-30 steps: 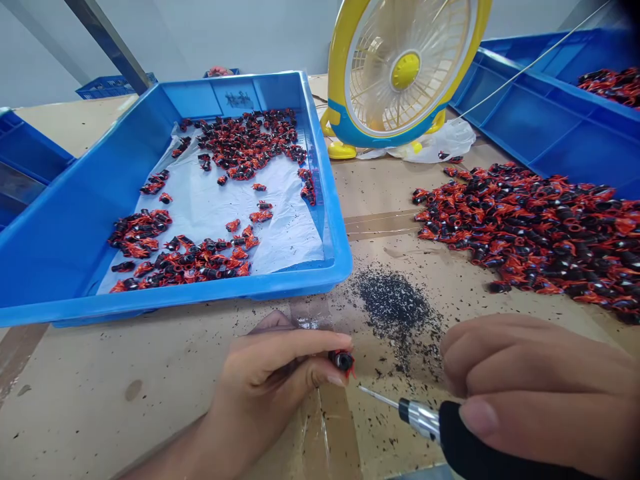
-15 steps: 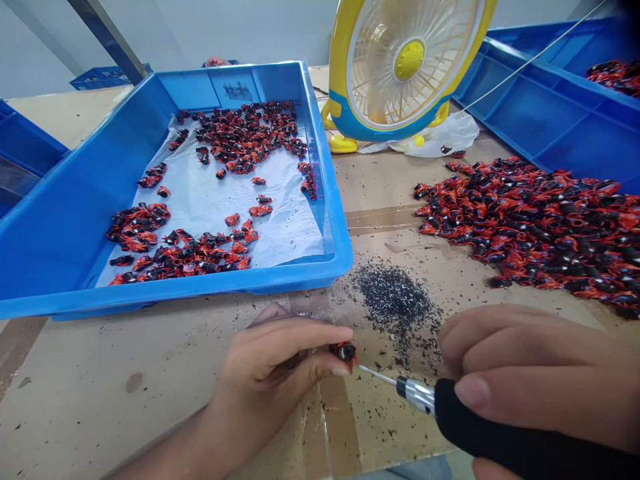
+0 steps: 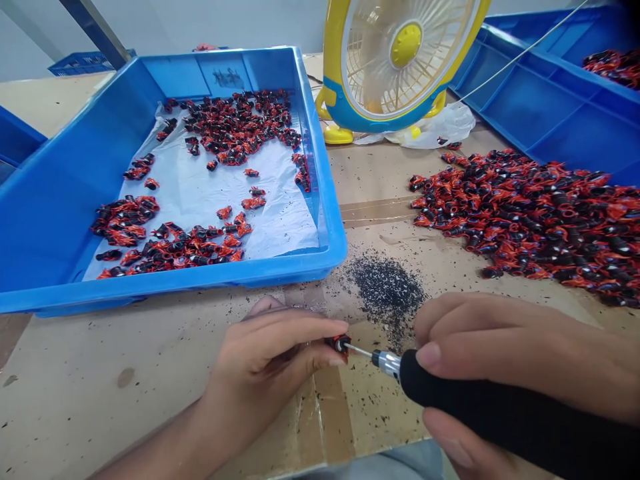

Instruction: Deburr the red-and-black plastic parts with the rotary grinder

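Between thumb and forefinger, my left hand (image 3: 270, 367) pinches a small red and black part (image 3: 340, 343) just above the cardboard-covered table. My right hand (image 3: 510, 353) is wrapped round a handheld power tool (image 3: 465, 393) with a thick black grip, a silver collar and a thin metal bit. The tip of the bit meets the black end of the part; how deep it sits cannot be seen. Black shavings (image 3: 387, 287) lie heaped on the table just beyond both hands.
To the left stands a blue bin (image 3: 240, 273) lined with white sheeting, holding many similar parts. A large pile of parts (image 3: 540, 220) covers the right side. Behind are a yellow and blue fan (image 3: 405, 47), a plastic bag (image 3: 445, 125) and another blue bin (image 3: 545, 100).
My right hand has moved left with the tool, bringing the bit from beside the part's lower edge to its black end. The view has shifted slightly.
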### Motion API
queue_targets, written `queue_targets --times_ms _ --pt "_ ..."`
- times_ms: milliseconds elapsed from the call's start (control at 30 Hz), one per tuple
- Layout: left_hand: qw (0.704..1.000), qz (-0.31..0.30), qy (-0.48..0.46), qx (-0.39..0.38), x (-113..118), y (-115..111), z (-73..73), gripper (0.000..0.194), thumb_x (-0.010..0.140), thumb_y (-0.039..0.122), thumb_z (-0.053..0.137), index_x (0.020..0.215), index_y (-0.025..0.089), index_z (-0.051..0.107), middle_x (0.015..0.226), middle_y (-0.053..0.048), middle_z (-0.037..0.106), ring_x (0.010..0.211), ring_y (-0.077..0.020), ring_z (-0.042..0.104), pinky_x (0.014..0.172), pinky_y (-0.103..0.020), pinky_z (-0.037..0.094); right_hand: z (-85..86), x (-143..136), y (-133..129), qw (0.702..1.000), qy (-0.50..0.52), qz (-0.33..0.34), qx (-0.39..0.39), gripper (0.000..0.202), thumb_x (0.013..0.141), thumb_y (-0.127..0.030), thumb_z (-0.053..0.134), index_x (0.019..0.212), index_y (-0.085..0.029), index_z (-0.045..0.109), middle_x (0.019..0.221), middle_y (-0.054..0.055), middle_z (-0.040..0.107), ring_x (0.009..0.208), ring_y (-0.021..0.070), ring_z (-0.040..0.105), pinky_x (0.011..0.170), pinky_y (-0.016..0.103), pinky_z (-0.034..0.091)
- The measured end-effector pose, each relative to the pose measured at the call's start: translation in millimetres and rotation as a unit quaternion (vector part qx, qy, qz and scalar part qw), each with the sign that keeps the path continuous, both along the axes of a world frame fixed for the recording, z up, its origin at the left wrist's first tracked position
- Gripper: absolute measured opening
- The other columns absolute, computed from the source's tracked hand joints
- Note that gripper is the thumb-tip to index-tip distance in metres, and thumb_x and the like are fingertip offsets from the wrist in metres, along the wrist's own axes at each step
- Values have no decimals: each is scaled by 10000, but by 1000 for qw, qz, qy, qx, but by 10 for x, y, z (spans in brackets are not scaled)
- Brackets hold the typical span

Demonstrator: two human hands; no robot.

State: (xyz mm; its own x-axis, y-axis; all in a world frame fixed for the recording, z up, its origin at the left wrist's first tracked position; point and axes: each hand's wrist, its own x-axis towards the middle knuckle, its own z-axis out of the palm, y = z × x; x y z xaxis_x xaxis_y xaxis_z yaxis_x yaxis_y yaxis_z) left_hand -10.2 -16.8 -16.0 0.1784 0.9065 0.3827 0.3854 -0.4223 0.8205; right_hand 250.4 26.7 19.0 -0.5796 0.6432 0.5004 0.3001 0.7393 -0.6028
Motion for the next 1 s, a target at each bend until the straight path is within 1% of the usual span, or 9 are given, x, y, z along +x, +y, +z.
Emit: queue_targets --times_ms 67,133,200,333,433,600,767,900,1000 --pt "1000 -1 10 8 3 7 6 163 1006 247 829 1169 232 824 932 22 892 804 -99 819 762 -162 634 1 -40 -15 997 36 -64 -7 128 1002 -374 726 1065 -267 695 825 -23 705 715 114 738 652 249 625" --pt "1000 -4 20 24 8 11 10 150 998 242 839 1147 228 824 967 20 896 816 -98 826 788 -161 637 23 -65 11 998 21 -49 28 117 1007 -356 708 1044 -248 685 840 -21 747 716 100 759 653 225 625" --pt "999 -7 31 32 10 10 5 141 996 247 842 1135 232 822 1018 17 901 844 -108 841 822 -176 647 62 -60 74 998 -26 13 61 126 1006 -318 708 1080 -226 668 860 -8 787 731 111 787 678 230 649" --pt "998 -6 48 32 -5 4 -24 126 1004 272 834 1127 250 820 1035 21 906 853 -133 857 801 -223 661 125 3 176 992 -67 72 76 195 1013 -298 727 1167 -195 663 919 37 822 769 151 818 711 254 687" --pt "998 -2 57 36 -11 4 -34 132 999 268 840 1127 253 817 1036 24 906 845 -138 857 793 -239 659 124 20 162 993 -71 67 69 172 1017 -298 721 1150 -205 660 919 31 822 782 144 818 725 246 686" --pt "998 -8 53 28 -3 10 -19 163 1020 277 817 1182 255 809 1007 32 900 832 -124 846 768 -233 641 91 -58 137 996 -33 12 81 72 1001 -272 676 1039 -222 642 807 -14 790 682 118 788 646 232 657" --pt "997 -7 65 40 -13 9 -8 143 1008 273 831 1150 259 818 1001 22 907 809 -150 856 786 -272 652 108 -60 188 996 -55 42 54 153 968 -303 737 1048 -237 624 816 -9 790 674 128 793 600 212 652" --pt "999 -9 48 19 1 12 2 159 1004 270 833 1162 280 823 987 14 909 806 -183 866 765 -303 673 106 -39 168 997 -41 48 50 178 947 -298 745 1051 -226 618 812 3 789 688 144 801 574 217 645" --pt "998 -9 54 30 16 20 26 153 999 259 836 1146 303 832 970 15 911 789 -200 872 756 -322 683 89 -46 152 998 -29 44 40 149 941 -275 726 1033 -224 620 786 -12 773 649 114 771 571 200 629"
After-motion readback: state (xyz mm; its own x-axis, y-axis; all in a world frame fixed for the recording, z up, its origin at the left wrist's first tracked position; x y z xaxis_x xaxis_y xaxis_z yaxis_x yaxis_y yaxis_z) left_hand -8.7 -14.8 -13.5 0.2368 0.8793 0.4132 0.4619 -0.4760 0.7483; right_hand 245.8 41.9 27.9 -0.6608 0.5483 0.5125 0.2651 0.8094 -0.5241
